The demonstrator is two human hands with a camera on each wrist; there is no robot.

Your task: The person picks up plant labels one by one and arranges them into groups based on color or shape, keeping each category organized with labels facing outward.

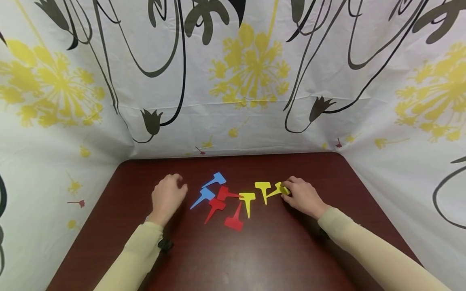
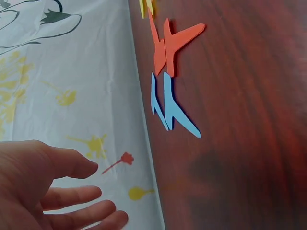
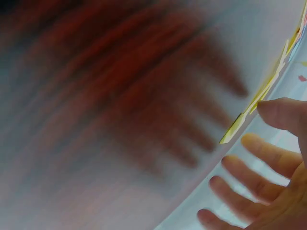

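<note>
Flat T-shaped plant labels lie in a loose group on the dark table. Two are blue [image 1: 204, 195], three are red [image 1: 234, 222], and several are yellow [image 1: 263, 186]. My right hand [image 1: 302, 196] is at the right end of the group, its fingertips right at a yellow label [image 1: 284, 190]. In the right wrist view its fingers [image 3: 249, 172] are spread and relaxed, the thumb close to the yellow labels [image 3: 232, 129]. My left hand [image 1: 168, 198] is left of the blue labels, apart from them. It holds nothing, its fingers [image 2: 81, 211] loosely bent.
The reddish-brown table [image 1: 291, 250] has rounded far corners. A white cloth [image 1: 240, 137] with grey and yellow plant patterns hangs behind the table and along both sides. A dark band [image 1: 165, 244] is on the left wrist.
</note>
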